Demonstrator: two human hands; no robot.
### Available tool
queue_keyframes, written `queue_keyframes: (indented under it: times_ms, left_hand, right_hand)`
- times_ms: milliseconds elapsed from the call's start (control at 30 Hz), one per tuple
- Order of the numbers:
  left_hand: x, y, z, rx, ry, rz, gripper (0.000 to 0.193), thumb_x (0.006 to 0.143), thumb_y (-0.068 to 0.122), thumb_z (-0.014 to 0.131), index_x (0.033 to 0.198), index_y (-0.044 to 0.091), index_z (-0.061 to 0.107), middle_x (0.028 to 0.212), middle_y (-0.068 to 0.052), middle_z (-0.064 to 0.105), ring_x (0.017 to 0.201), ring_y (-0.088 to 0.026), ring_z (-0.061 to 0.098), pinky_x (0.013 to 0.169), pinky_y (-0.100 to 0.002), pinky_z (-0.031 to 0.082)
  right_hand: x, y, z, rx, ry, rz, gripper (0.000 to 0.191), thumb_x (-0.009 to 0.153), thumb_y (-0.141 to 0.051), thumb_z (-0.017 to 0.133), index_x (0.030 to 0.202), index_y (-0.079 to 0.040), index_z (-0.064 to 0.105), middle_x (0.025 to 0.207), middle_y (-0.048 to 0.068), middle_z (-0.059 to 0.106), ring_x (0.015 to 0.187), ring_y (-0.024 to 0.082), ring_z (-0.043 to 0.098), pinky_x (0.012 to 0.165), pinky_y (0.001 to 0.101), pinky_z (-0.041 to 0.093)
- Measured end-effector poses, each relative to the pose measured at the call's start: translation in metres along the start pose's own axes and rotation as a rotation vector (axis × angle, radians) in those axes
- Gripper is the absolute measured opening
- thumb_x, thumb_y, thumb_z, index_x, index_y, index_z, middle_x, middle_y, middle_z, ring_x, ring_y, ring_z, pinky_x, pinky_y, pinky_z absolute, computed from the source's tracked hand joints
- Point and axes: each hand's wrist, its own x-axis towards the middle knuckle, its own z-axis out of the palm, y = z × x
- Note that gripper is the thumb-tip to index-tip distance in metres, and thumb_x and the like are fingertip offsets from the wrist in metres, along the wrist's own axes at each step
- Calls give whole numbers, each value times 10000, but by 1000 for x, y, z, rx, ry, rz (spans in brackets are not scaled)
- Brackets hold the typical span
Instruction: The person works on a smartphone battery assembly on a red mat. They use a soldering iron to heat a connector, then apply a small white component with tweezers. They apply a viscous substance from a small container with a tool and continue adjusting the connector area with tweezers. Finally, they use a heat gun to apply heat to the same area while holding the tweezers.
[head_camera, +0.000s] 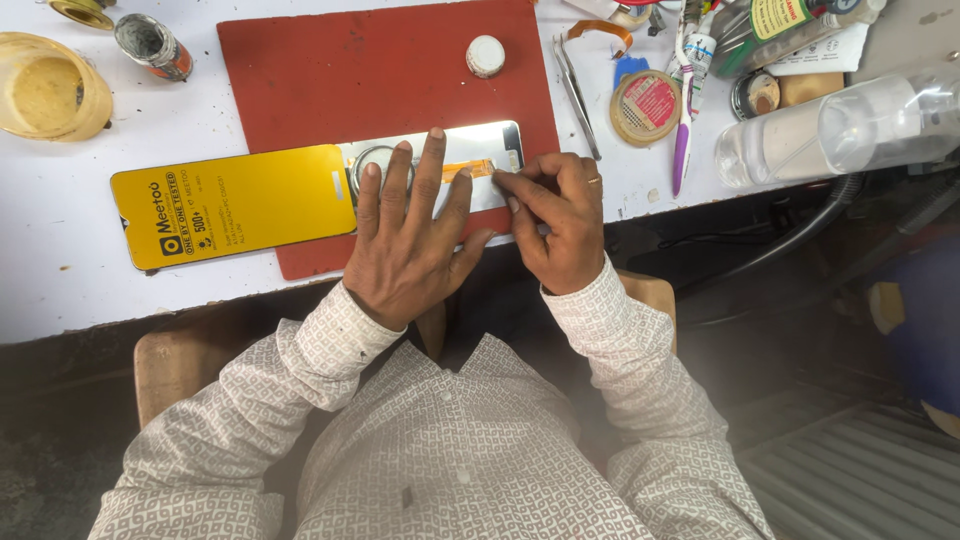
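A silvery phone screen panel (487, 142) lies on a red work mat (370, 70). My left hand (410, 235) rests flat on the panel with its fingers spread, pressing it down. My right hand (555, 215) pinches a small orange flex strip (468, 169) on the panel with thumb and forefinger. A round metal ring (372, 160) on the panel shows between my left fingers. Much of the panel is hidden under my hands.
A yellow screen-shaped card (230, 205) lies left of the panel on the white table (60, 270). Tweezers (575, 90), a white cap (486, 56), a tape roll (648, 105), a purple tool (683, 135) and a clear bottle (830, 130) sit to the right. Jars (45, 85) stand far left.
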Motion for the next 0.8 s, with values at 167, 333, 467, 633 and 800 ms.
queue_keyframes:
  times_ms: [167, 333, 467, 633, 800]
  left_hand:
    - [0, 1, -1, -13, 5, -7, 560, 1023, 546, 688, 1344, 88, 666, 1586, -215, 438, 1438, -392, 440, 1272, -530, 153]
    - [6, 0, -7, -6, 2, -15, 577, 1009, 539, 691, 1341, 69, 661, 1556, -219, 466, 1408, -388, 479, 1244, -539, 208]
    - [9, -2, -25, -261, 62, -23, 454, 944, 387, 791, 1257, 77, 685, 1489, -197, 500, 1379, -377, 495, 1196, -572, 317]
    - [2, -17, -54, -688, 199, -230, 368, 855, 158, 845, 1175, 45, 703, 1428, -201, 522, 1354, -353, 518, 1142, -502, 440]
    - [-12, -73, -82, -475, 479, -540, 450, 939, 39, 778, 1349, 10, 594, 1497, -186, 449, 1428, -343, 475, 1165, -469, 430]
  right_hand:
    - [0, 3, -3, 62, 16, 44, 260, 898, 32, 697, 1132, -60, 767, 1040, 63, 597, 972, 229, 556, 859, 351, 483]
    - [-3, 9, -5, 379, 57, 217, 257, 933, 69, 616, 1152, -9, 723, 1096, 93, 589, 985, 167, 635, 847, 263, 552]
    - [-9, 16, -8, 489, 135, 284, 225, 952, 76, 610, 1147, 31, 712, 1132, 96, 594, 985, 146, 609, 849, 229, 515]
    - [-15, 32, -14, 734, 233, 337, 191, 980, 61, 606, 1148, 49, 698, 1161, 106, 595, 1017, 153, 596, 919, 250, 508]
    - [-15, 41, -17, 904, 301, 305, 164, 976, 33, 635, 1127, 39, 698, 1132, 118, 606, 1012, 179, 621, 949, 308, 551]
